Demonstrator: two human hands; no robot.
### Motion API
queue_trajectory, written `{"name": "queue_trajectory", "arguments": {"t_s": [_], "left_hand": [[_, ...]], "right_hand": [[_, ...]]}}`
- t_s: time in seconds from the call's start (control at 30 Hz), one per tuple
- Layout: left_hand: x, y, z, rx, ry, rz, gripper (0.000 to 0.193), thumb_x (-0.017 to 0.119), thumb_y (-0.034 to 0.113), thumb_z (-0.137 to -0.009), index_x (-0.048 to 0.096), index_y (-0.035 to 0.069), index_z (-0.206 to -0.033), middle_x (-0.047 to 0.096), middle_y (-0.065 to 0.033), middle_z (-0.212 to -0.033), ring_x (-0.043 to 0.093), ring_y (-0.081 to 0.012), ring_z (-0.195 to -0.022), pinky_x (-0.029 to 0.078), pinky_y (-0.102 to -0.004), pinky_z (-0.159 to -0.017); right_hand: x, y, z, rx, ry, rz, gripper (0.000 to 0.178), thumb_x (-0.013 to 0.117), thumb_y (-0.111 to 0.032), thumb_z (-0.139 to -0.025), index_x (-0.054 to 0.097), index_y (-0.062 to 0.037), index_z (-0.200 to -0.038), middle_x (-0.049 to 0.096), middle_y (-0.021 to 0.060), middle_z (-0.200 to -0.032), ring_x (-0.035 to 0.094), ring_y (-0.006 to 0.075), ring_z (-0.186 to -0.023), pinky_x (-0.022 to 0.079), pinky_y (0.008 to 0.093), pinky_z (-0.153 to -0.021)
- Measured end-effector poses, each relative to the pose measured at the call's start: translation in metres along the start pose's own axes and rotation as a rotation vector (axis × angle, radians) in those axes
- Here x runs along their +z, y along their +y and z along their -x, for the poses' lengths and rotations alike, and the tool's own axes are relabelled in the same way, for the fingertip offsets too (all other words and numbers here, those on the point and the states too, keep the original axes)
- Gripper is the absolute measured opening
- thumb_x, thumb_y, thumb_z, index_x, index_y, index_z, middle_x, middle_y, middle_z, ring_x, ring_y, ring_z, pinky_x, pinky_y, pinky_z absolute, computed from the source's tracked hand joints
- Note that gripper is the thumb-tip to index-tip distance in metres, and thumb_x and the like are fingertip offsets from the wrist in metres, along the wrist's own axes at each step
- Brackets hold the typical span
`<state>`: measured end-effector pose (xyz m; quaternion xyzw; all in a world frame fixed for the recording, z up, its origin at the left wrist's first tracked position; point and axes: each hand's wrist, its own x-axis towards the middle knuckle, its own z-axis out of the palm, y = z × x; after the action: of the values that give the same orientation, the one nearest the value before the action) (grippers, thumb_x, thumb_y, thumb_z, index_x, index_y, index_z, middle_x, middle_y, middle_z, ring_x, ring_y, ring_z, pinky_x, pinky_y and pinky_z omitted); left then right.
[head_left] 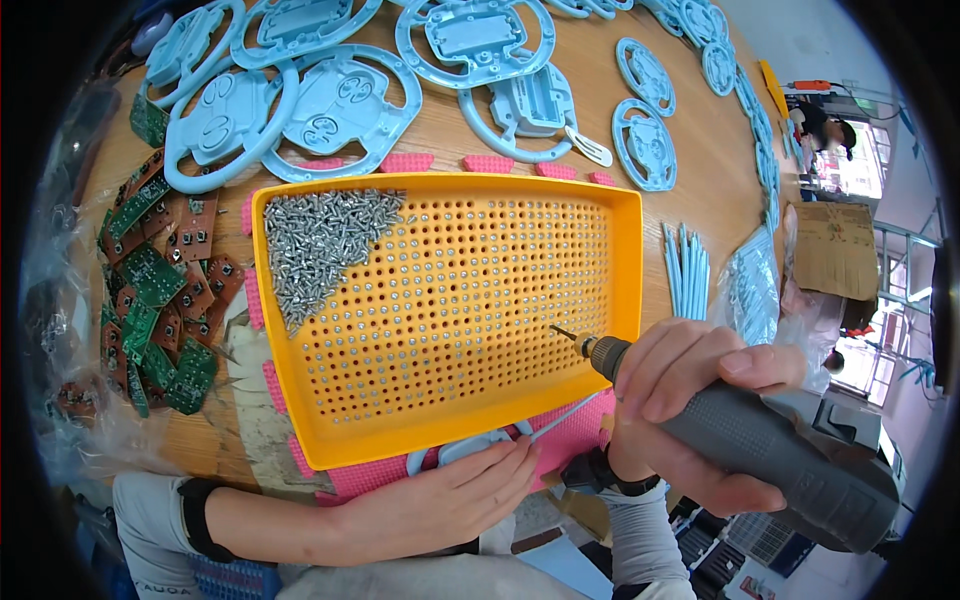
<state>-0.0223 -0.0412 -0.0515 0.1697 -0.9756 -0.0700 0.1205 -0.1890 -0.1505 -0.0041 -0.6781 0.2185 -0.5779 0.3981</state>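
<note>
My right hand [690, 400] is wrapped round a black electric screwdriver [770, 450]. Its thin bit [562, 331] points down-left over the screw tray [455, 440], a yellow tray with a perforated plate. Loose silver screws [325, 245] are heaped in the tray's far left corner, and many holes hold upright screws. My left hand [450, 495] is at the tray's near edge, fingers pressed together. A thin light blue stick [565, 416] sticks out from its fingertips. Beside those fingers, a light blue plastic part [470, 446] shows partly; the hand hides the rest.
Light blue toy steering wheel shells [475, 40] lie beyond the tray, with smaller round blue parts [645, 145] to their right. Green and brown circuit boards [155, 275] are piled at left. Light blue sticks [687, 270] lie right of the tray. A pink foam mat [370, 480] lies underneath.
</note>
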Motion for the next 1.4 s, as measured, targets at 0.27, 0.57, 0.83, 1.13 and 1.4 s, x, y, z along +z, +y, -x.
{"name": "queue_trajectory", "arguments": {"t_s": [0.27, 0.57, 0.83, 1.13, 1.4], "left_hand": [[-0.002, -0.002, 0.000, 0.032, -0.023, -0.041, 0.046, 0.046, 0.022, -0.087, 0.052, 0.000, -0.127, 0.050, -0.0149, -0.135, 0.044, -0.0275, -0.130, 0.031, -0.0412, -0.112], [-0.002, -0.003, 0.001, 0.112, -0.037, -0.040, 0.046, 0.044, 0.023, -0.088, 0.053, -0.001, -0.127, 0.049, -0.0149, -0.137, 0.041, -0.0272, -0.133, 0.025, -0.0395, -0.116], [0.000, 0.002, 0.002, 0.089, -0.047, 0.007, 0.047, 0.044, 0.023, -0.090, 0.054, -0.001, -0.128, 0.051, -0.0126, -0.135, 0.041, -0.0280, -0.130, 0.022, -0.0428, -0.117], [0.000, 0.002, 0.004, 0.086, -0.054, 0.031, 0.045, 0.044, 0.023, -0.091, 0.054, 0.000, -0.128, 0.052, -0.0096, -0.134, 0.042, -0.0245, -0.130, 0.023, -0.0419, -0.117], [0.000, 0.001, 0.004, 0.096, -0.064, 0.078, 0.042, 0.045, 0.023, -0.090, 0.056, 0.001, -0.125, 0.054, -0.0077, -0.130, 0.044, -0.0233, -0.127, 0.024, -0.0400, -0.116]], "right_hand": [[-0.002, -0.004, -0.002, 0.009, -0.050, 0.057, 0.074, 0.054, -0.074, -0.080, 0.042, -0.0043, -0.103, 0.052, 0.0050, -0.062, 0.047, 0.0145, -0.041, 0.038, 0.0263, -0.038], [-0.002, -0.067, -0.004, 0.162, -0.290, -0.218, 0.057, 0.063, -0.051, -0.085, 0.042, -0.0023, -0.108, 0.058, 0.0098, -0.065, 0.058, 0.0214, -0.050, 0.052, 0.0311, -0.045], [0.013, -0.057, 0.015, 0.191, -0.332, -0.254, 0.061, 0.063, -0.056, -0.086, 0.043, -0.0012, -0.106, 0.056, 0.0117, -0.065, 0.057, 0.0233, -0.049, 0.050, 0.0353, -0.045], [0.023, -0.055, 0.017, 0.164, -0.312, -0.192, 0.061, 0.065, -0.054, -0.085, 0.044, 0.0007, -0.100, 0.057, 0.0127, -0.065, 0.057, 0.0240, -0.049, 0.050, 0.0350, -0.045], [0.028, -0.047, 0.020, 0.127, -0.321, -0.239, 0.060, 0.066, -0.052, -0.085, 0.045, 0.0027, -0.098, 0.056, 0.0136, -0.065, 0.056, 0.0237, -0.050, 0.049, 0.0345, -0.045]]}}
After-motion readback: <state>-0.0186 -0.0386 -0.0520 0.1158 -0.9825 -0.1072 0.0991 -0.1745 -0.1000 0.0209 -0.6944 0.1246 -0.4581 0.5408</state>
